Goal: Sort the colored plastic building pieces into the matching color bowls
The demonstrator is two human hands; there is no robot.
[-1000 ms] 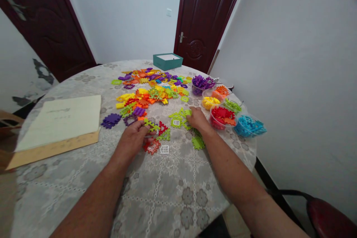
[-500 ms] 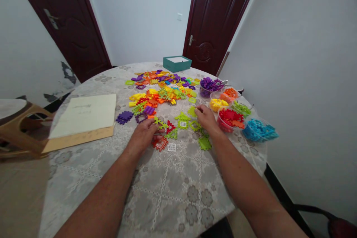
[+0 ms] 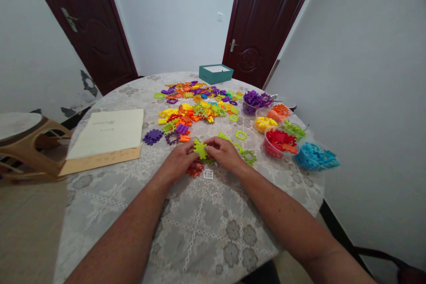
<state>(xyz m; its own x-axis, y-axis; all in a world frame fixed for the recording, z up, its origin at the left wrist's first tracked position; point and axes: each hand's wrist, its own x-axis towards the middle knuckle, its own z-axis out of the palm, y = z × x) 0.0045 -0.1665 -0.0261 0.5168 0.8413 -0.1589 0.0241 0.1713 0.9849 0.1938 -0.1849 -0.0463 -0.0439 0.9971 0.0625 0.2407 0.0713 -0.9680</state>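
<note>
In front of me both hands meet at a lime-green plastic building piece (image 3: pixel 200 149) with notched edges. My left hand (image 3: pixel 176 162) pinches it from the left, and my right hand (image 3: pixel 223 153) closes on its right side. Under the fingers lies a red-orange notched piece (image 3: pixel 194 171), partly covered by my left hand. A white lattice window piece (image 3: pixel 208 174) rests on the cloth just below the hands. Beyond my right hand are several lime-green pieces, among them an open frame (image 3: pixel 249 157) by my wrist. Whatever else lies beneath the hands is hidden.
A heap of mixed coloured pieces (image 3: pixel 199 111) spreads across the table's middle and back. Clear tubs of sorted pieces, including a red one (image 3: pixel 279 142) and a blue one (image 3: pixel 316 156), stand at right. A paper folder (image 3: pixel 109 131) lies left; a teal box (image 3: pixel 216 74) stands at the back.
My right hand has come left and nearer, carrying a lime-green piece, and now meets my left hand. The view has shifted slightly, so the table appears a little further right.
</note>
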